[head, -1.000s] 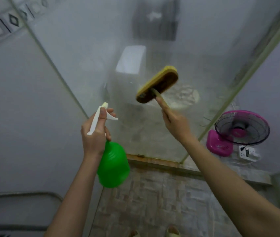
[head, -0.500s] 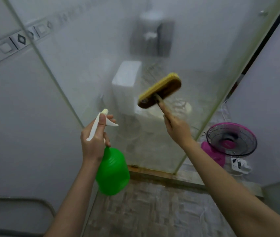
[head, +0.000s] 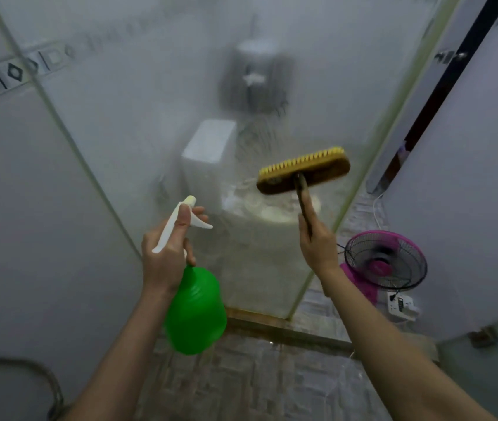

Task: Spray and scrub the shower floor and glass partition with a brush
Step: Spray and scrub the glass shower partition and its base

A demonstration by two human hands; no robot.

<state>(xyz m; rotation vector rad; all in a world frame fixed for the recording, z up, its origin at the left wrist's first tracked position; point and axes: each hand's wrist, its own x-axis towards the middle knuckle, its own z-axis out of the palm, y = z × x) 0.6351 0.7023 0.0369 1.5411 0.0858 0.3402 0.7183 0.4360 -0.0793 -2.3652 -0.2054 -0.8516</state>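
Fogged glass partition (head: 138, 123); left hand (head: 165, 258) grips spray bottle (head: 196, 311) (green), right hand (head: 317, 243) holds brush (head: 302, 171).

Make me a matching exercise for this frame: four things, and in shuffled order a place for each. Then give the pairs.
1 bottle
2 brush
3 fan
4 toilet

A seen through the glass
B in the right hand
C low on the far right
D in the left hand

Pairs: 1-D, 2-B, 3-C, 4-A.
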